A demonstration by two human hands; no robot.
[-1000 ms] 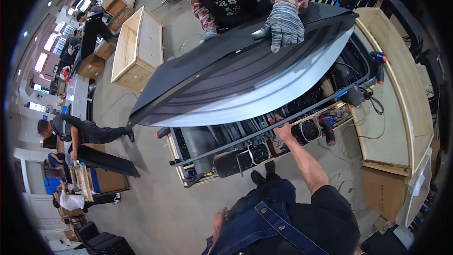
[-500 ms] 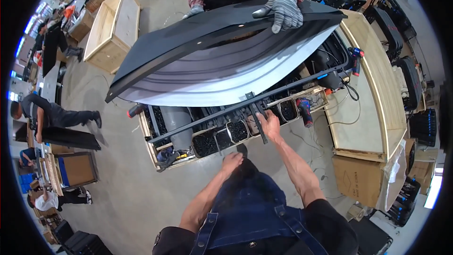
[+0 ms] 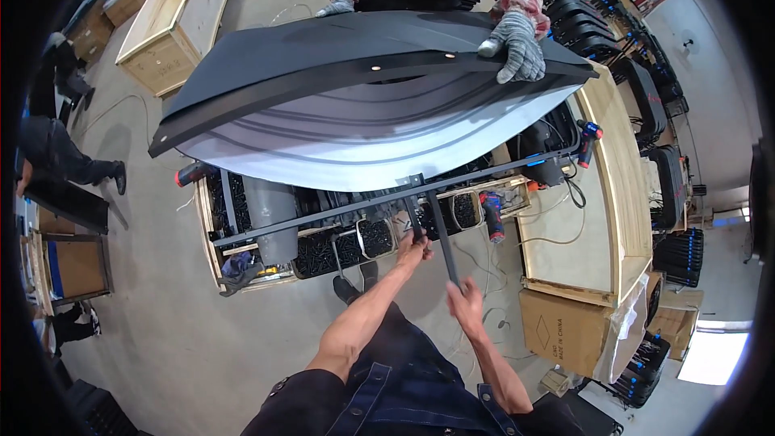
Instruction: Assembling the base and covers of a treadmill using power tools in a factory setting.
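A long black rail (image 3: 355, 206) lies across an open wooden crate of parts. At its middle, a short black bar (image 3: 413, 216) hangs toward me, and my left hand (image 3: 413, 250) has its fingers closed round the lower end. Beside it my right hand (image 3: 466, 303) grips the near end of a flat dark bar (image 3: 446, 242), whose far end is near the rail. Beyond the rail, a large curved black panel (image 3: 331, 52) with a pale grey underside is tilted up. A co-worker's gloved hand (image 3: 519, 48) rests on its right edge; their other glove (image 3: 337, 6) is behind it.
Bins of black screws (image 3: 317, 256) line the crate's near edge (image 3: 266, 281). Cordless drivers sit at the right, one by the crate (image 3: 492, 216) and one near the rail's end (image 3: 590, 143). A long wooden box (image 3: 622, 194) and a carton (image 3: 557, 331) stand at right.
My left hand has moved from near my body up to the short bar. My right hand has drawn back toward me with the flat bar. The view has shifted right.
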